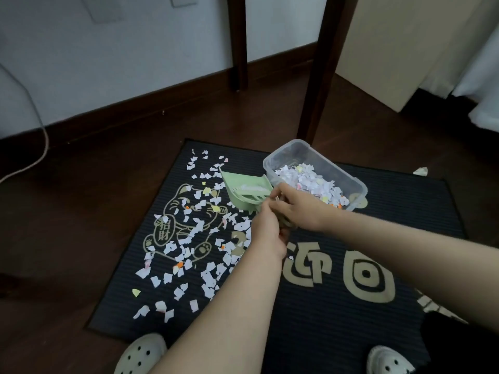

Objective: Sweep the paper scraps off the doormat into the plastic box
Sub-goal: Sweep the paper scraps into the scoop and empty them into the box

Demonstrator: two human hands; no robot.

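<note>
A dark doormat (337, 306) with a beige cat print lies on the wood floor. Several white, yellow and orange paper scraps (189, 252) cover its left half. On the mat's far right edge stands a clear plastic box (293, 151), partly filled with scraps. A green dustpan (240, 188) is tilted just left of the box, with some white bits in it. My right hand (299, 207) grips its rear end. My left hand (267, 233) curls round the handle just below, and the handle is mostly hidden between the hands.
Two dark table legs (321, 68) stand behind the mat, one right by the box. A cable (40, 136) trails along the floor at left. One stray scrap (420, 171) lies on the floor at right. My white clogs (140, 354) sit at the mat's near edge.
</note>
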